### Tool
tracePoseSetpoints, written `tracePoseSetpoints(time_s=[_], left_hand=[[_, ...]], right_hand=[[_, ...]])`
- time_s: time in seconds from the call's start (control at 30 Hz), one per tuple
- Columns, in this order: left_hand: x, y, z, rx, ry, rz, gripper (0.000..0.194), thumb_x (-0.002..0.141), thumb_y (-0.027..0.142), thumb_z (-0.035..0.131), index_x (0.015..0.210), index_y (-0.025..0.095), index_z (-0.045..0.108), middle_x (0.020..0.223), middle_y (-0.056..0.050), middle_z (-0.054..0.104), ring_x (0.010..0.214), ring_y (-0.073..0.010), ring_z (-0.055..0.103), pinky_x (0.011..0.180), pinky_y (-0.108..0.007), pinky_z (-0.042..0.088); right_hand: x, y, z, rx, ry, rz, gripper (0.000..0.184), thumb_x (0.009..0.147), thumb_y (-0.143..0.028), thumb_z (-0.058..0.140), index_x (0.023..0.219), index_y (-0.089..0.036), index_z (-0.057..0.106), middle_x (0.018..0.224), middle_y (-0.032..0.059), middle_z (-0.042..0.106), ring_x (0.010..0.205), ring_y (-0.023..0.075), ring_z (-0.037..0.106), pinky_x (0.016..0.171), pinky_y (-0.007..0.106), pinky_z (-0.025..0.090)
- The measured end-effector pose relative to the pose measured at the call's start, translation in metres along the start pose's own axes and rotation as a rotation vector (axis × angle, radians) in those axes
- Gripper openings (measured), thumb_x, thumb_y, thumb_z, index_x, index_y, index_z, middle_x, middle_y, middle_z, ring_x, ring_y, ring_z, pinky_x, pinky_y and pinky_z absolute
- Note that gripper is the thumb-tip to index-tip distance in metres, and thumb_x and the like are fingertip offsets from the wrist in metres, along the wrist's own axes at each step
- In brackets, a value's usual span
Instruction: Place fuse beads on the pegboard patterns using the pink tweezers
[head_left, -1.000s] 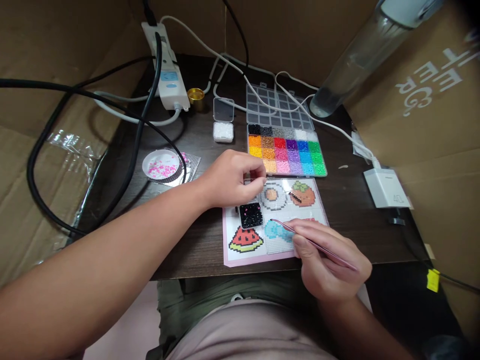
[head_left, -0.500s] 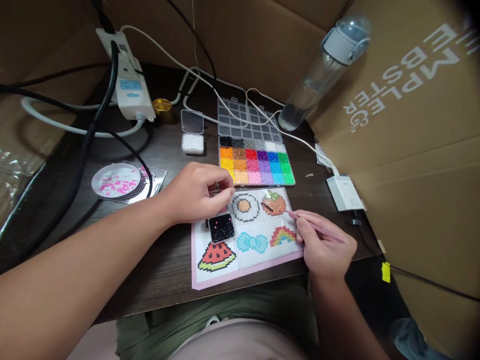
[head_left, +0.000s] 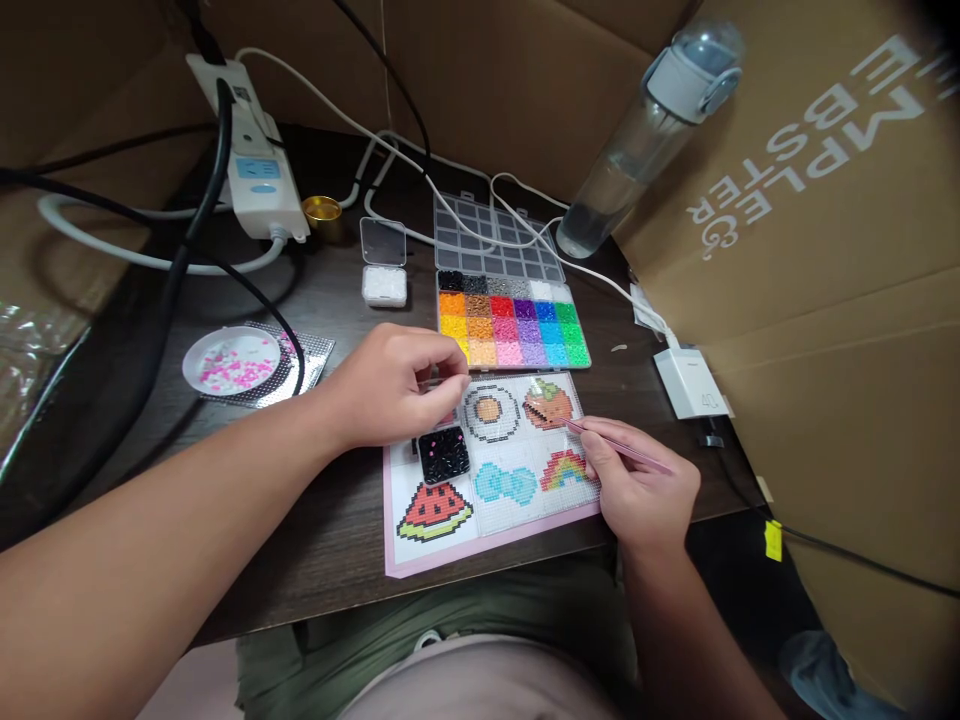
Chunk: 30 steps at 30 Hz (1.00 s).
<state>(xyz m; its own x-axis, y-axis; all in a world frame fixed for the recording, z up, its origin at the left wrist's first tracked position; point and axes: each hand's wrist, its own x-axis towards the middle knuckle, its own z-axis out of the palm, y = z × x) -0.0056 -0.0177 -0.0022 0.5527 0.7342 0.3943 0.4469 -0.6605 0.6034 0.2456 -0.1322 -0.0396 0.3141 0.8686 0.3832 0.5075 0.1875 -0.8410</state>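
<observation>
My right hand point(head_left: 645, 490) grips pink tweezers point(head_left: 615, 446), their tip over the orange persimmon-like picture point(head_left: 549, 405) on the pattern sheet point(head_left: 420, 555). A clear pegboard point(head_left: 517, 515) lies over the sheet, covering an egg, a light-blue bow and a rainbow. Dark beads form a short slanting row on the orange picture. My left hand point(head_left: 405, 385) rests at the board's upper left, fingers curled and thumb close to the index finger; what they hold, if anything, is hidden. Just below it is a small box of black beads point(head_left: 443, 455) with a few pink ones, above a watermelon picture point(head_left: 435, 513).
Behind the sheet stands an open compartment box of coloured beads point(head_left: 514, 330). Left are a dish of pink and white beads point(head_left: 231, 362) and a small white-bead box point(head_left: 385, 287). A water bottle point(head_left: 637, 150), power strip point(head_left: 255, 150), charger point(head_left: 690, 383) and cables surround them.
My right hand has shifted slightly left with the tweezers, whose tip moved further over the orange picture. My left hand stays in place.
</observation>
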Motion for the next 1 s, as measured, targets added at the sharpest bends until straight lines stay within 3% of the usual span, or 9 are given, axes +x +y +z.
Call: tracePoseSetpoints(time_s=[1.0], left_hand=[[0.0001,0.0007,0.0002,-0.001,0.001,0.01,0.019,0.081,0.025,0.057,0.065,0.019,0.065,0.057,0.003,0.062,0.049,-0.008,0.048,0.051,-0.022,0.038]], right_hand=[[-0.0017,0.0047,-0.0011,-0.033,-0.01,0.002,0.011,0.084,-0.023,0.074,0.091,-0.019,0.081,0.092,0.0091,0.08,0.068,0.0204,0.075,0.056,0.031,0.064]])
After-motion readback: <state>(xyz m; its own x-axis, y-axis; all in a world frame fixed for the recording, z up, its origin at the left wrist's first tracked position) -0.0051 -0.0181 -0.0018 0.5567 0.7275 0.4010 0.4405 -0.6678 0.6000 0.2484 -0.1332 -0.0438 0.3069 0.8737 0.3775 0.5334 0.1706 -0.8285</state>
